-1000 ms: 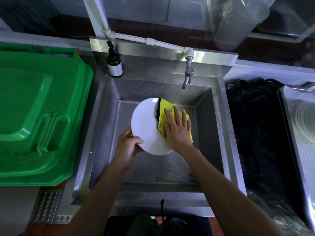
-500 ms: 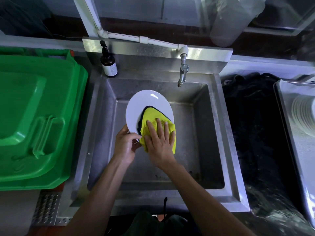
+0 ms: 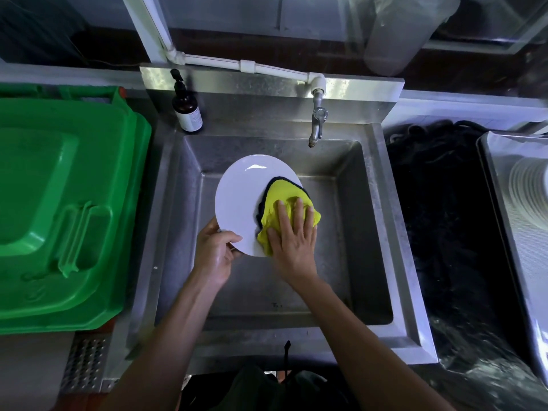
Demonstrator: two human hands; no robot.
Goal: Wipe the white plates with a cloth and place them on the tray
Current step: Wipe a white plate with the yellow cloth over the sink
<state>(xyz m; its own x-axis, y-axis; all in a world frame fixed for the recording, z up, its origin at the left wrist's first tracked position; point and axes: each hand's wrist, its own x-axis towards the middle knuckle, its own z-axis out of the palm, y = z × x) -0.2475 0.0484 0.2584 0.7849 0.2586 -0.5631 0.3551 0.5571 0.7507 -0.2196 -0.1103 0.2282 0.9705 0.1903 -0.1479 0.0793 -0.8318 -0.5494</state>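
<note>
Over the steel sink [image 3: 376, 221] I hold a white plate [image 3: 240, 203], tilted. My left hand [image 3: 215, 250] grips its near-left rim, thumb on the face. A yellow cloth [image 3: 284, 194] with a dark edge lies on the plate's right side. My right hand [image 3: 292, 235] presses flat on the cloth with straight, spread fingers. A stack of white plates [image 3: 529, 194] sits on the metal tray [image 3: 498, 185] at the far right edge.
A tap [image 3: 318, 120] hangs over the back of the sink. A brown pump bottle [image 3: 186, 109] stands at the sink's back left corner. A green bin lid [image 3: 59, 203] fills the left side. Black plastic sheeting [image 3: 439, 221] lies between the sink and the tray.
My right hand has slid the cloth from the plate's lower middle to its right side. The plate has stayed in my left hand, tilted slightly differently.
</note>
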